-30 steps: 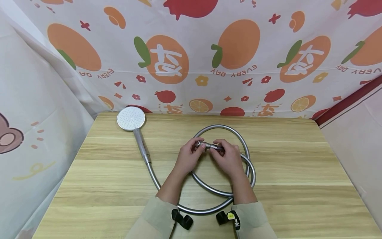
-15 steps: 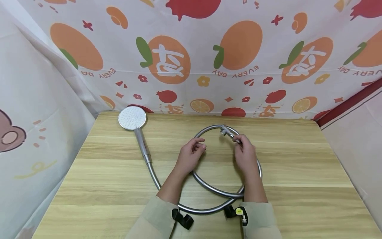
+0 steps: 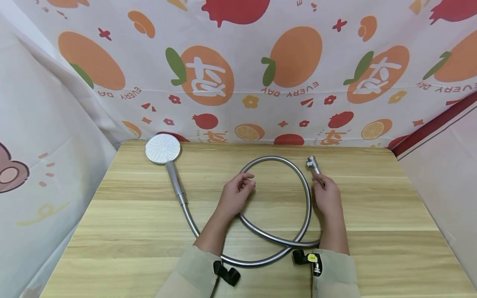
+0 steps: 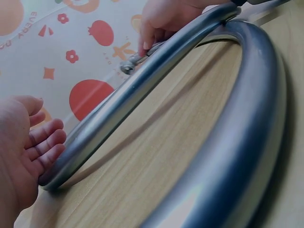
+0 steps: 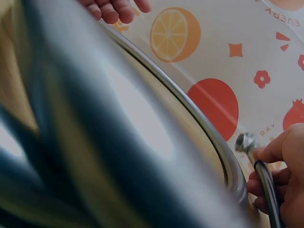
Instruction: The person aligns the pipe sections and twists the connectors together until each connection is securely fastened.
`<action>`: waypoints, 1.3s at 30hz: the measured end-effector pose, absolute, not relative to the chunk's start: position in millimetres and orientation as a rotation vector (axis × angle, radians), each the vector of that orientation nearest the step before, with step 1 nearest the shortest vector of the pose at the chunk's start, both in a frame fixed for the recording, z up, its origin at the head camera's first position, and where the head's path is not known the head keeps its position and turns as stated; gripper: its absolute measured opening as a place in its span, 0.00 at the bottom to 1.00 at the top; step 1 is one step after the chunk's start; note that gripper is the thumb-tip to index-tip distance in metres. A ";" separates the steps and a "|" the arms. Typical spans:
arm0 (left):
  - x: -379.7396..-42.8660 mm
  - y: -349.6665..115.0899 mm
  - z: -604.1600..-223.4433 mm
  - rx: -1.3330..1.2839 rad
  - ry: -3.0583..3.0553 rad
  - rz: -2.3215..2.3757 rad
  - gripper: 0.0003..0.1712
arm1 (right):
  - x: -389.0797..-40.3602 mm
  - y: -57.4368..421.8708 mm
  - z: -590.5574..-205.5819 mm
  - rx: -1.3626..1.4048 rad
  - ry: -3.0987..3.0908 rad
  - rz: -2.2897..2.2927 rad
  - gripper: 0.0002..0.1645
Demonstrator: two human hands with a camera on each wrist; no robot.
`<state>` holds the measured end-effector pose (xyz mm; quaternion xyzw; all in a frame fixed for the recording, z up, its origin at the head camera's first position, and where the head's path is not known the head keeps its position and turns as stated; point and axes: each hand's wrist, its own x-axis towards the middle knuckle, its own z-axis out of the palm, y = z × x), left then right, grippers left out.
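Note:
A silver shower head (image 3: 162, 149) lies face up at the back left of the table, its grey handle (image 3: 175, 182) running into a metal shower hose (image 3: 307, 203) that loops across the middle. My right hand (image 3: 328, 196) pinches the free end of the hose, and its metal connector (image 3: 312, 164) points away past the fingertips. The right wrist view shows the thumb and fingers around the hose just behind that connector (image 5: 246, 142). Over the left side of the loop rests my left hand (image 3: 234, 195), fingers loosely curled with nothing in them; in its wrist view the hand (image 4: 21, 147) overlaps the hose.
Under everything is a wooden table (image 3: 376, 207). A fruit-print cloth (image 3: 253, 62) hangs along its back edge, and a pale cloth (image 3: 56, 124) covers the left side. Black wrist devices (image 3: 225, 273) sit on both sleeves.
My right hand has moved right, away from the left hand, carrying the hose end and widening the gap between them. The left hand has let go of the connector and stays in place.

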<state>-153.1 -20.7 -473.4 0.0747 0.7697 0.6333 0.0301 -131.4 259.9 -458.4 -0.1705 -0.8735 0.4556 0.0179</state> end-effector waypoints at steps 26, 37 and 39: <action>-142.0 -68.7 -418.9 0.189 2.573 1.715 0.22 | -132.6 240.4 -443.3 -0.410 -2.625 1.328 0.32; -137.2 -77.9 -406.8 0.290 3.084 1.154 0.38 | -124.0 175.6 -424.0 -0.020 -2.791 1.166 0.44; -137.4 -75.7 -409.4 0.292 3.093 1.042 0.40 | -122.2 166.4 -426.2 0.055 -2.813 1.100 0.45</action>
